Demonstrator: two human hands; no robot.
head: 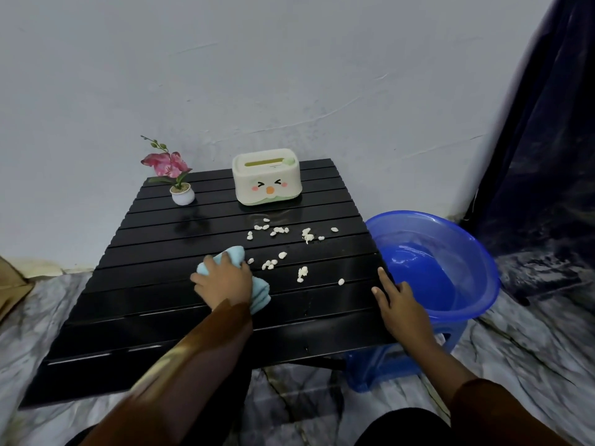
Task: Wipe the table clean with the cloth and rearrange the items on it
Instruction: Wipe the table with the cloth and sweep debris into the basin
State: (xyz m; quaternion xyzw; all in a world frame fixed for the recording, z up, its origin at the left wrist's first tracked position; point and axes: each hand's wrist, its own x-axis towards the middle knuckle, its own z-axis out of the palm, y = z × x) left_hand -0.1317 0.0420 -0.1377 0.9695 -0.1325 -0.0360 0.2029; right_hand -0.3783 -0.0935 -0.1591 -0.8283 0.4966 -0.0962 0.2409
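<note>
A low black slatted table stands against a pale wall. My left hand presses a light blue cloth onto the middle of the table. Several white crumbs lie scattered just right of the cloth and toward the back. My right hand lies flat on the table's right edge, fingers spread, holding nothing. At the back stand a cream tissue box with a cartoon face and, at the back left, a small white pot with a pink flower.
A blue plastic basin with water sits on a blue stool right beside the table's right edge. A dark curtain hangs at the far right. The floor is grey marble; brown cardboard lies at the left.
</note>
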